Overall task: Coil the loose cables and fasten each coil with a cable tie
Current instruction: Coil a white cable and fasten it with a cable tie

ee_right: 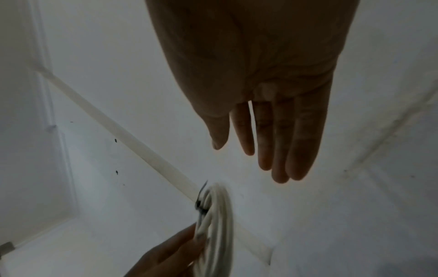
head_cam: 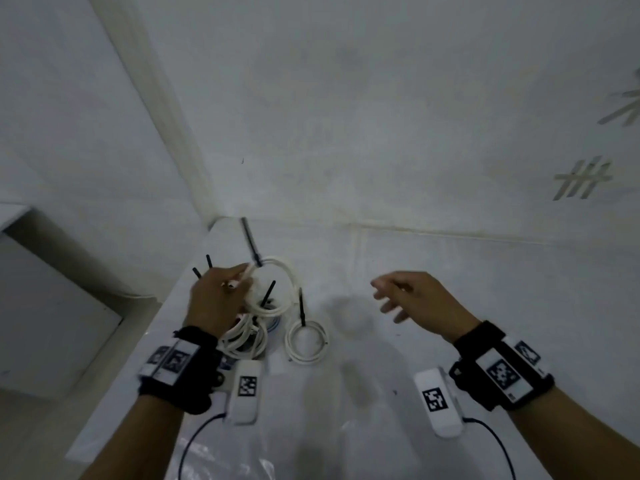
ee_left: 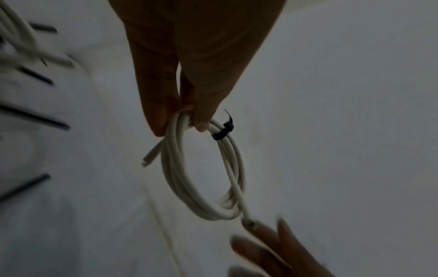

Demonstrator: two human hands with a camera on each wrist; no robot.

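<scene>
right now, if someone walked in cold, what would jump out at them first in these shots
The white cable coil pinched in the left hand, already cinched with a black cable tie, catches the eye first. Next comes the pile of finished coils on the white table under that hand, black tie tails sticking up, with one tied coil lying apart to its right. The right hand hovers open and empty over the table.
</scene>
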